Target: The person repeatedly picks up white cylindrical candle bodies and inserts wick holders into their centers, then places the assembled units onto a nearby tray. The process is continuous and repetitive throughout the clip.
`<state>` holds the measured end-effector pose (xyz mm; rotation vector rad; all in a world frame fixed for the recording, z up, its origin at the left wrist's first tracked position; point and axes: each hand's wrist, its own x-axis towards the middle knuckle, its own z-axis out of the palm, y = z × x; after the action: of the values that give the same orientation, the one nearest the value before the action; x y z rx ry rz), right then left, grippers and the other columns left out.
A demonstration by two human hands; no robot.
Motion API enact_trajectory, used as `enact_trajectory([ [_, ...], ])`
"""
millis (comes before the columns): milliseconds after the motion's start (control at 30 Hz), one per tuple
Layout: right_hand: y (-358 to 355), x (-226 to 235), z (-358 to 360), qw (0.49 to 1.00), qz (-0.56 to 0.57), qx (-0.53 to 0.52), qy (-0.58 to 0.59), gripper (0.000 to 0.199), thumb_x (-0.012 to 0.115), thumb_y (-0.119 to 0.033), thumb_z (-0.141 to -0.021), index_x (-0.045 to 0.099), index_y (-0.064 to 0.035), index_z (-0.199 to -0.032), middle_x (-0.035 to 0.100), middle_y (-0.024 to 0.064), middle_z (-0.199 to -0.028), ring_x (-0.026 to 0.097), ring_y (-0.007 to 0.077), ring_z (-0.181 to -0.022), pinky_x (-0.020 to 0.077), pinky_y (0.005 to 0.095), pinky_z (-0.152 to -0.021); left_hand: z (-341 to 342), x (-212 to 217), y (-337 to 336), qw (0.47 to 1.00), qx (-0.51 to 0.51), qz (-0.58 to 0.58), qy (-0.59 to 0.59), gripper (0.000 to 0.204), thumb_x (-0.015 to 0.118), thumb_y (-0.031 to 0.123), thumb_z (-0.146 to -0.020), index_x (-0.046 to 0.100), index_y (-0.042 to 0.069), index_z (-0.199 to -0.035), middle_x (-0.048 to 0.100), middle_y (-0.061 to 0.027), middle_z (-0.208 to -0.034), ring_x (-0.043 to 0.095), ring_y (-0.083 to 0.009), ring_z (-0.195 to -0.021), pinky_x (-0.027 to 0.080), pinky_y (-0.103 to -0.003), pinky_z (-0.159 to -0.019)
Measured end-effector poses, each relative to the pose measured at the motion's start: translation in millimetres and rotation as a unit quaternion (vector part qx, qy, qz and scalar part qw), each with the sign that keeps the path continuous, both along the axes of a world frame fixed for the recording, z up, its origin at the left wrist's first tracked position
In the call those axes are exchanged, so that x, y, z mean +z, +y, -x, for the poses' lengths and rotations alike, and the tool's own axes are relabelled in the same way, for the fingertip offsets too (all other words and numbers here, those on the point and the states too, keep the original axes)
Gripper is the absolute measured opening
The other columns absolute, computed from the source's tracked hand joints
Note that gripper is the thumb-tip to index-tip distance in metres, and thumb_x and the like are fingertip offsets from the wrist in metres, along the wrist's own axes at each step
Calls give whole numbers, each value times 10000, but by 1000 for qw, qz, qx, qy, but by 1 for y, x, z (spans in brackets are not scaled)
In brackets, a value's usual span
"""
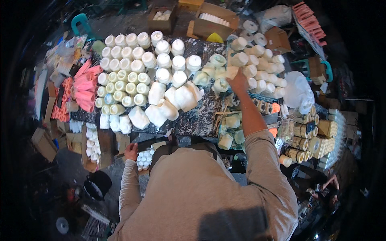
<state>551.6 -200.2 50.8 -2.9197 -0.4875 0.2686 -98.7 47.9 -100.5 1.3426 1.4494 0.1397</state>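
Note:
At the right part of the table, my right hand [238,83] reaches out with its fingers closed round a cream, candle-like wax cylinder [232,72]. More cream wax cylinders [262,64] stand packed together just right of it. Translucent pale cups [217,60] lie close to its left. My left hand [131,152] hangs low beside my body near the table's front edge, fingers loosely apart with nothing visible in them. On the table's left half stand rows of white pillar candles [143,39], some with wicks showing. Larger white wax pieces [167,109] lie tumbled in front of them.
Pink wax pieces [85,90] are piled at the table's left end. Cardboard boxes [215,24] stand beyond the far edge. At right are a clear plastic bag [298,90] and gold-coloured cylinders [299,143]. A black bucket [97,184] stands on the floor at lower left.

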Motion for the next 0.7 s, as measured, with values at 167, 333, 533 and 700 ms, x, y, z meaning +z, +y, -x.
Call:
enact_trajectory([
  [167,-21,19,17,977,-206,-28,-40,927,854,-290,-752,399,39,-1490,600,270,-1341,614,402,-1206,494,481,-1024,-74,84,-45,969,-188,-149,57,458,793,341,-894,700,-30,-1146,731,-130,-926,684,-190,-819,544,-338,-743],
  [333,-48,2,99,907,-392,-90,126,930,922,-237,-674,477,9,-1453,634,232,-1306,634,336,-1173,515,412,-988,-167,141,-79,965,-240,-100,-30,459,804,326,-872,702,-20,-1156,723,-145,-901,691,-219,-814,546,-344,-750],
  [533,-37,-57,151,939,-313,-8,144,814,919,-239,-694,561,20,-1378,684,210,-1220,675,322,-1108,522,406,-973,-251,155,-97,916,-365,-153,-61,446,770,293,-894,669,-21,-1195,712,-161,-976,692,-241,-844,562,-362,-776],
  [700,-36,-80,145,976,-178,33,121,797,891,-343,-721,564,39,-1339,655,235,-1215,634,377,-1138,492,456,-990,-302,158,-104,871,-416,-257,-53,471,776,266,-872,647,-35,-1211,689,-184,-989,686,-289,-876,561,-388,-815],
])
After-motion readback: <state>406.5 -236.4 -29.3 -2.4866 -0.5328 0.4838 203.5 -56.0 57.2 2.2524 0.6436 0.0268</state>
